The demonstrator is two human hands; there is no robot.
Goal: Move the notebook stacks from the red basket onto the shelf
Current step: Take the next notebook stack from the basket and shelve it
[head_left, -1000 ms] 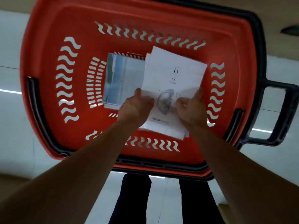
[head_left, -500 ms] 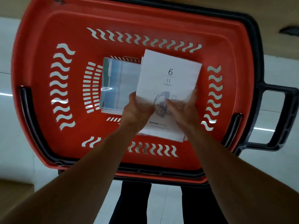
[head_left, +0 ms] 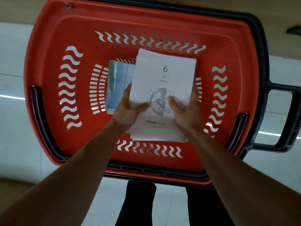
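A stack of white notebooks [head_left: 164, 75], its cover printed with "6 / 11 TUESDAY" and a moon picture, is over the middle of the red basket [head_left: 53, 46]. My left hand [head_left: 128, 110] grips its left edge, thumb on the cover and fingers under. At the right edge my right hand [head_left: 184, 110] holds it the same way. A second stack with a blue-green cover [head_left: 116, 85] lies on the basket floor to the left, partly hidden under the white stack and my left hand. No shelf is in view.
The basket has black rim handles at its left [head_left: 35, 101] and right [head_left: 239, 126] sides and a black pull handle [head_left: 286, 118] sticking out to the right. It stands on a pale tiled floor [head_left: 14, 121]. My dark trouser legs [head_left: 138, 204] show below the basket.
Both hands have shifted from resting on top of the white stack to gripping its side edges. The stack has straightened and sits squarer to me.
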